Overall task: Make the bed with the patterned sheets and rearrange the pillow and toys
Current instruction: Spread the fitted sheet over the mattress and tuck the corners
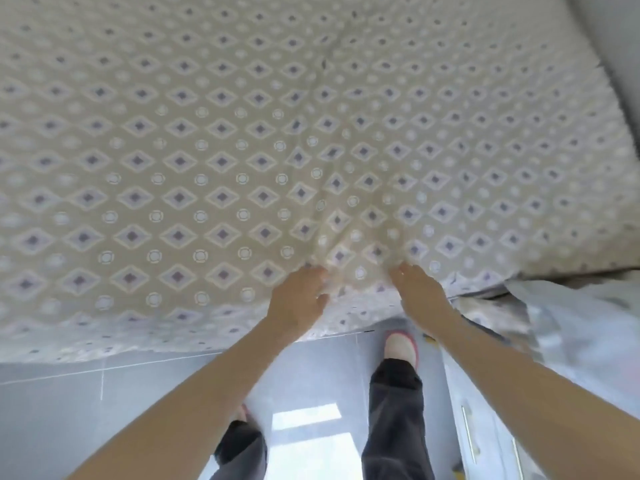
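- Head camera looked down on a patterned sheet (207,150), beige with purple diamonds and white rings, which was spread across the bed and filled most of the picture; its near edge hung over the bedside above a grey tiled floor (69,403).
- Left hand (298,299) sat at that near edge, its fingers curled into the cloth and the thumb tucked against it, gripping a fold.
- Between the two hands the sheet was bunched into a pucker, with creases running away up the bed.
- Below, dark trousers (394,420) and a pink-edged slipper (401,346) stood on the floor beside a bright patch of light.
- Right hand (419,292) lay just beside the pucker, thumb on top of the cloth and the fingers bent down into it, pinching the sheet.
- Further right, a white cabinet (485,438) with metal bar handles stood by the bed, and crumpled pale fabric (571,327) lay heaped at the sheet's right-hand corner.
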The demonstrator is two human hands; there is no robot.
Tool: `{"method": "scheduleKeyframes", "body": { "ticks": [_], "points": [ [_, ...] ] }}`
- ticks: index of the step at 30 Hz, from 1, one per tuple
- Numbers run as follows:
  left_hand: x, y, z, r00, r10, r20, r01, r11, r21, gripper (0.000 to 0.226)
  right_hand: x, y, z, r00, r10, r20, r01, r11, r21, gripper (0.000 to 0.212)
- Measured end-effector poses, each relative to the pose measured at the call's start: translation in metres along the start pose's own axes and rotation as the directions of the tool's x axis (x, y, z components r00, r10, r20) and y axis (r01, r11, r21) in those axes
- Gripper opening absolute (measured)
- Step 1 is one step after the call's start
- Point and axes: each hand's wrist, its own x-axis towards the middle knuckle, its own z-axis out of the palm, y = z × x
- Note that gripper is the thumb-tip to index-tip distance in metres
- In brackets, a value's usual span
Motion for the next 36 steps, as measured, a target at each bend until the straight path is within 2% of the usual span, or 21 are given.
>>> {"method": "scheduleKeyframes", "body": {
  "ticks": [3,7,10,12,14,16,18,21,23,29,32,34,36],
  "points": [
    [0.020,0.032,0.033,1.000,0.014,0.005,-0.014,1.000,-0.004,0.039,0.012,0.038,0.008,0.998,-0.061,0.032,0.062,0.997,-0.041,0.066],
    [0.050,0.084,0.076,0.999,-0.046,-0.016,0.047,0.998,0.050,0.042,0.038,0.094,0.015,0.964,-0.253,0.083,0.260,0.961,-0.090,0.038],
    [0.072,0.116,0.095,0.987,-0.144,-0.067,0.157,0.950,0.269,0.030,0.049,0.117,0.016,0.928,-0.334,0.166,0.341,0.940,-0.012,0.030],
    [0.086,0.128,0.100,0.988,-0.149,-0.043,0.153,0.891,0.428,0.023,0.054,0.128,0.013,0.912,-0.366,0.186,0.362,0.930,0.061,0.020],
    [0.090,0.132,0.101,0.990,-0.142,0.026,0.112,0.871,0.478,0.024,0.057,0.133,0.010,0.897,-0.383,0.221,0.358,0.922,0.147,0.030],
    [0.086,0.138,0.102,0.981,-0.186,0.050,0.147,0.894,0.424,0.024,0.056,0.137,0.006,0.873,-0.443,0.205,0.410,0.893,0.187,0.044],
    [0.084,0.144,0.104,0.975,-0.218,0.036,0.199,0.937,0.286,0.021,0.056,0.144,0.007,0.858,-0.468,0.211,0.426,0.878,0.217,0.046],
    [0.081,0.155,0.110,0.970,-0.242,0.032,0.234,0.960,0.151,0.030,0.054,0.165,0.015,0.874,-0.442,0.203,0.390,0.886,0.252,0.024],
    [0.081,0.159,0.117,0.969,-0.245,0.033,0.239,0.961,0.139,0.033,0.051,0.175,0.016,0.881,-0.439,0.174,0.383,0.880,0.281,0.011],
    [0.086,0.164,0.121,0.954,-0.291,0.073,0.272,0.942,0.198,0.019,0.049,0.174,0.025,0.891,-0.424,0.165,0.373,0.888,0.268,0.014],
    [0.086,0.176,0.122,0.970,-0.237,0.048,0.219,0.945,0.242,0.008,0.044,0.195,0.026,0.881,-0.471,0.050,0.435,0.847,0.307,0.020],
    [0.091,0.192,0.125,0.978,-0.206,0.020,0.197,0.959,0.201,0.015,0.040,0.224,0.026,0.882,-0.470,-0.047,0.460,0.832,0.309,0.020],
    [0.102,0.210,0.129,0.981,-0.192,-0.011,0.191,0.970,0.153,0.019,0.041,0.259,0.028,0.897,-0.437,-0.071,0.441,0.865,0.239,0.027]
  ]
}}
